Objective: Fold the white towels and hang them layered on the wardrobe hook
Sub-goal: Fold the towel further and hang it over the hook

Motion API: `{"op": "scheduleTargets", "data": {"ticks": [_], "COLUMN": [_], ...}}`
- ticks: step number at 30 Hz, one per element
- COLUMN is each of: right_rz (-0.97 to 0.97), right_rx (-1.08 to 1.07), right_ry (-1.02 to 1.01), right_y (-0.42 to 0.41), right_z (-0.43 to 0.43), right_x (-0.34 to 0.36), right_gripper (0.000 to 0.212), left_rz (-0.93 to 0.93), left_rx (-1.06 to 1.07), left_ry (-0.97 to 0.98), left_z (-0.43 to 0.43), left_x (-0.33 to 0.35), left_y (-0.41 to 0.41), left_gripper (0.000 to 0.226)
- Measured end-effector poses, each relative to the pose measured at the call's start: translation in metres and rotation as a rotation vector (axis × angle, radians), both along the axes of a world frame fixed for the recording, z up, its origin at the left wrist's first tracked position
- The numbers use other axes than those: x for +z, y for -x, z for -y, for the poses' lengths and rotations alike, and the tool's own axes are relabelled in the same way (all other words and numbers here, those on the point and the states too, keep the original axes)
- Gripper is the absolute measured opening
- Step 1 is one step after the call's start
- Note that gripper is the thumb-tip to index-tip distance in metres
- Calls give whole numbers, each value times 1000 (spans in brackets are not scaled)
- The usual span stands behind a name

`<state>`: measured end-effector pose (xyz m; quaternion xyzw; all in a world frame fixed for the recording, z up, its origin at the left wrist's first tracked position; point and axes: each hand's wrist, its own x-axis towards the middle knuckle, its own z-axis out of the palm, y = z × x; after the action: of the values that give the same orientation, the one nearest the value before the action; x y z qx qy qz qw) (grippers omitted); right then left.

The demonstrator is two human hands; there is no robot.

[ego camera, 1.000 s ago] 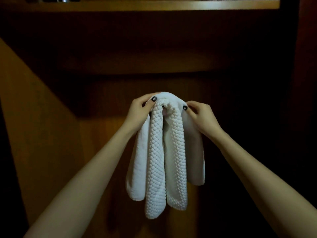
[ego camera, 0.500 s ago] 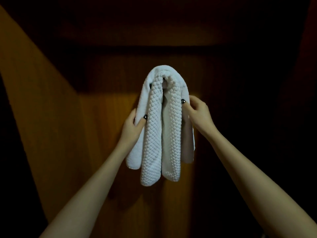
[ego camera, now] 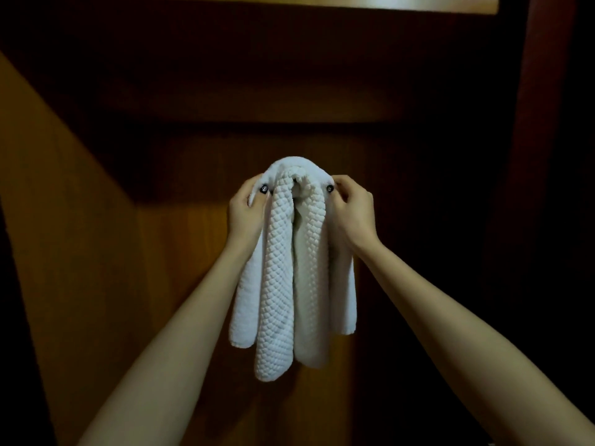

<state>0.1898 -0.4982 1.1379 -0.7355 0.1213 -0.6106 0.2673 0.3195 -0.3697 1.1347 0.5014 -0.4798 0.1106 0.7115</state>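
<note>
Layered white towels (ego camera: 280,284) hang before wardrobe back panel (ego camera: 180,252); hook hidden under top fold. Left hand (ego camera: 244,210) pinches towels' top left side, right hand (ego camera: 352,210) top right. Shelf (ego camera: 418,3) above.

I count two white towels, one smooth towel (ego camera: 247,300) and one knobbly towel (ego camera: 277,284); two hands, left hand (ego camera: 243,211) and right hand (ego camera: 354,211); one shelf (ego camera: 418,2).

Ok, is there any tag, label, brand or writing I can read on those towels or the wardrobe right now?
No readable text anywhere.
White towels: no tag, label or print in view.
Wardrobe panel: bare wood, no sign or number.
Dark nails on the left hand and right hand: tiny pale marks, too small to read as letters.
</note>
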Motion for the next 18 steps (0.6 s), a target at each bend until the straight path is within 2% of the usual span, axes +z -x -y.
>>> {"op": "scheduleTargets", "data": {"ticks": [4, 8, 13, 18], "right_rz": [22, -16, -75, -192], "right_rx": [-12, 70, 153, 166], "right_ry": [4, -29, -127, -219], "right_y": [9, 10, 13, 24], "right_z": [9, 2, -8, 3], "right_x": [3, -13, -53, -120], "right_gripper": [24, 20, 31, 35], "left_rz": [70, 68, 69, -47], "left_rx": [-12, -75, -53, -10], "left_ry": [-28, -119, -174, -302], "left_z": [-2, -2, -12, -16], "left_x": [18, 15, -42, -122], "left_y": [-10, -11, -14, -23], "left_gripper": [29, 32, 39, 20]}}
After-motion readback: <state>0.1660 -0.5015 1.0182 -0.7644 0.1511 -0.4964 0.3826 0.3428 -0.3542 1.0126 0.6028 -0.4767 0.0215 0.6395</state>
